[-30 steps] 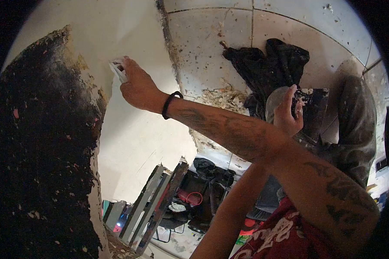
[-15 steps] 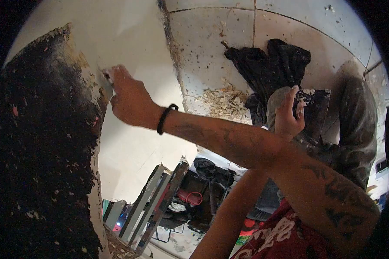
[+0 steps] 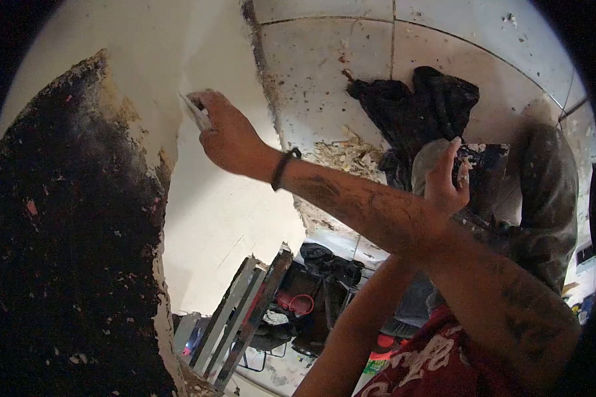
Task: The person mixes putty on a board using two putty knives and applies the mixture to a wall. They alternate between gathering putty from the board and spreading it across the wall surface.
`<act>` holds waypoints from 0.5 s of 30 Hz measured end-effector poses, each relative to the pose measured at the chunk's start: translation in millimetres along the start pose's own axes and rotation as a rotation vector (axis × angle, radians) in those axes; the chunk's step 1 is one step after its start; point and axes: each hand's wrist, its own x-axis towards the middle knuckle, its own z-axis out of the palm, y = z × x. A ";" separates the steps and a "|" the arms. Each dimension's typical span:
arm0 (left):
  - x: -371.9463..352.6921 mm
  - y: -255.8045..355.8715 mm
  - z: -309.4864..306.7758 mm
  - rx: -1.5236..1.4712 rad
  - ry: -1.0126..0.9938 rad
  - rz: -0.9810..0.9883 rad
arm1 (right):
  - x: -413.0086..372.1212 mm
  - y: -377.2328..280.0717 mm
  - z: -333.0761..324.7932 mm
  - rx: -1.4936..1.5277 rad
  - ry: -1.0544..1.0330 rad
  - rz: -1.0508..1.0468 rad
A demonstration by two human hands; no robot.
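Observation:
My right hand (image 3: 228, 135) is closed around a scraper (image 3: 197, 114); its thin edge is at the pale wall surface (image 3: 212, 218). Just left of it lies a large dark, rough patch (image 3: 73, 231) with a ragged, flaking border. My right forearm crosses over the left one. Near my knee, my left hand (image 3: 445, 185) grips a dark flat plate (image 3: 489, 173) with whitish paste smeared near its upper edge. Part of the left hand's grip is hidden behind the plate.
A crumpled black cloth (image 3: 410, 106) lies on the tiled floor (image 3: 324, 59), beside a heap of pale flakes (image 3: 351, 155). Grey boards (image 3: 235, 317) lean at the lower middle, near dark bags and a folding frame. My dusty trouser leg (image 3: 546, 178) is at right.
My right hand has moved right and slightly up, away from the dark patch's edge, and the scraper shows more clearly. The view has shifted slightly. My left hand still grips the plate.

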 end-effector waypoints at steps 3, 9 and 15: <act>1.6 0.6 -2.3 0.033 -0.008 0.035 | 16.9 6.3 5.9 0.001 -0.028 -0.012; -1.1 -1.7 0.6 -0.041 -0.001 0.015 | 28.1 -9.2 19.3 -0.020 0.035 0.017; -1.8 -1.0 -0.6 -0.067 0.009 0.005 | 33.8 -17.5 27.8 -0.022 -0.048 0.009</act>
